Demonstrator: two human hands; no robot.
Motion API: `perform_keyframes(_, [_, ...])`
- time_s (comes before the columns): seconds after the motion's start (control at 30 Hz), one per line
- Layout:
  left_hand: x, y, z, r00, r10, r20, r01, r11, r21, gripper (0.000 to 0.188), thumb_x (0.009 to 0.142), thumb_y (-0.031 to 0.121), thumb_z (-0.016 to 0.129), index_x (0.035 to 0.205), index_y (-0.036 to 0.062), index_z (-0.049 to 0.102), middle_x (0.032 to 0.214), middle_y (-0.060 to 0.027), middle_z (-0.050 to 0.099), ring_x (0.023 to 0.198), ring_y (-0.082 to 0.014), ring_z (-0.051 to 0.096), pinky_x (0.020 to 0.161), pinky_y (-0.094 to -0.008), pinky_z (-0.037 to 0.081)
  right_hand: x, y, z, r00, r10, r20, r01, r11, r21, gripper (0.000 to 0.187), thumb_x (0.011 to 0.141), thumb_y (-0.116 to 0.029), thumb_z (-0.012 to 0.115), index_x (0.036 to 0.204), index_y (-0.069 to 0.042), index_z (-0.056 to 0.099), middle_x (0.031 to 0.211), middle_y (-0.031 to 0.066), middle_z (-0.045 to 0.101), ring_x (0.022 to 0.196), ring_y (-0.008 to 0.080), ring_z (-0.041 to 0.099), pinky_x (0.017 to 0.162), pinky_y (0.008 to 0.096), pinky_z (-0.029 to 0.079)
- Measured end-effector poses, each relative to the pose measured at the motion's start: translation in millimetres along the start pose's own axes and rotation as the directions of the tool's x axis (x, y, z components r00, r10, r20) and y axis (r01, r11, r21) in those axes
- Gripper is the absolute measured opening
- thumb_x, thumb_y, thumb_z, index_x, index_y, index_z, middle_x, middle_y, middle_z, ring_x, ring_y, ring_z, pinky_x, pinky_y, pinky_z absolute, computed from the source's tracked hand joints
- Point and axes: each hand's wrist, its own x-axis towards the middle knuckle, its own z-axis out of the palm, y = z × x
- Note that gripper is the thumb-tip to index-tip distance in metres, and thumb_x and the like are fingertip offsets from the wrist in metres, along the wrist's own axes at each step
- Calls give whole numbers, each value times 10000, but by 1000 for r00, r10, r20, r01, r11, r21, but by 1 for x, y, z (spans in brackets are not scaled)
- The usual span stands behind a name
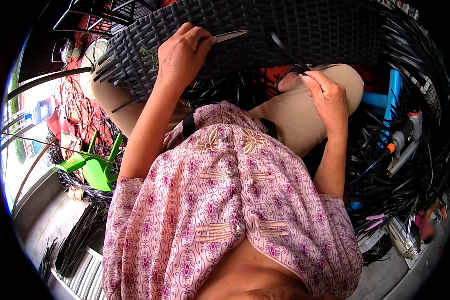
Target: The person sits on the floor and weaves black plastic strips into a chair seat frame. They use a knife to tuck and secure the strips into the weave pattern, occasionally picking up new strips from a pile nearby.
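Left hand (182,55) clamped on a metal blade (231,36), pressed at eleven o'clock against the woven panel (295,25) near its frayed edge. Right hand (325,95) curled shut on the knee (305,115), two o'clock. Hemmed around by loose black strips (410,170).

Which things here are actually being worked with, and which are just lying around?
In use:
left hand holding a metal blade
dark woven wicker panel
right hand pinching a black strip

Lying about:
green plastic stool
power tool
loose black strips
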Motion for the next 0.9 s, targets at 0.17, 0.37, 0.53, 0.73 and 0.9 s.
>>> perform_keyframes(0.17, [3,6,2,1000,19,-20,-20,1000,-22,146,888,238,723,925,97,727,846,-69,633,778,-299,658,682,-379,515,3,-7,2,994,97,42,-100,992,79,215,979,-215,589,1024,-39,704,754,129,712,674,290,691,632,385,522])
perform_keyframes(0.37, [4,13,15,996,45,-74,-42,998,51,127,889,247,716,908,122,717,863,-47,628,778,-294,656,673,-387,517,4,-16,10,988,103,112,-117,986,118,213,960,-179,562,1023,-29,700,771,108,732,708,279,698,688,367,529])
perform_keyframes(0.53, [9,26,21,954,222,-200,-183,963,198,273,817,194,763,1075,132,697,1074,-49,629,1027,-277,614,868,-404,472,2,-19,13,976,104,192,-132,982,135,239,949,-155,558,1071,-4,697,855,125,737,772,248,707,709,351,527])
perform_keyframes(0.73, [-10,67,62,880,467,-86,-475,865,-162,525,795,155,759,1286,31,621,1414,-147,532,1336,-307,497,1106,-440,392,0,-28,-6,958,-13,287,-143,846,514,233,942,-77,602,1126,22,706,857,44,665,742,99,619,637,253,470])
perform_keyframes(0.9, [-16,74,86,802,580,143,-579,813,-51,629,814,344,736,1336,21,598,1471,-144,468,1436,-282,373,1218,-438,271,18,-59,-8,992,120,39,-120,805,581,200,941,-38,647,1117,35,708,855,14,656,700,55,582,626,210,460])
